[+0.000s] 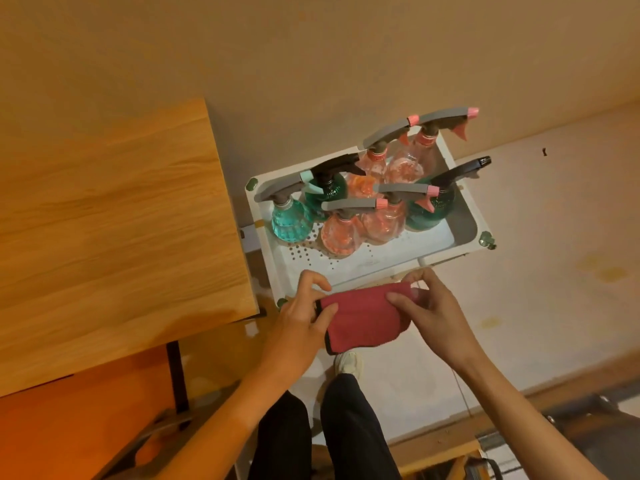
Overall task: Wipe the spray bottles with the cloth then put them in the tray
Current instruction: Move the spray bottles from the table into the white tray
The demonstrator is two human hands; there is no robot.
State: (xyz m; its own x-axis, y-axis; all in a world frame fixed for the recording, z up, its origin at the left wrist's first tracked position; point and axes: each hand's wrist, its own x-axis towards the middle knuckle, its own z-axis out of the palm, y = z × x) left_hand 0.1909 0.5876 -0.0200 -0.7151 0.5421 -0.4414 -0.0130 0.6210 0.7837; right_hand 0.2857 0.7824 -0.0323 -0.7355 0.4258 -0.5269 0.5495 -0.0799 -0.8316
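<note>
A white perforated tray [349,263] on a cart holds several spray bottles standing upright: a teal one [289,221] at the front left, a pink one [341,233] in front, dark green ones [429,206] and more pink ones behind. A folded red cloth [363,315] with a dark edge hangs just in front of the tray's near rim. My left hand [304,320] pinches the cloth's left end between thumb and fingers. My right hand [427,306] grips its right end, with the cloth bunched under the fingers.
A wooden table top [110,237] lies to the left, its corner close to the tray. Below it show an orange surface [69,427] and a dark table leg [178,375]. My dark trouser legs [349,427] and a white shoe [348,363] are beneath the cloth.
</note>
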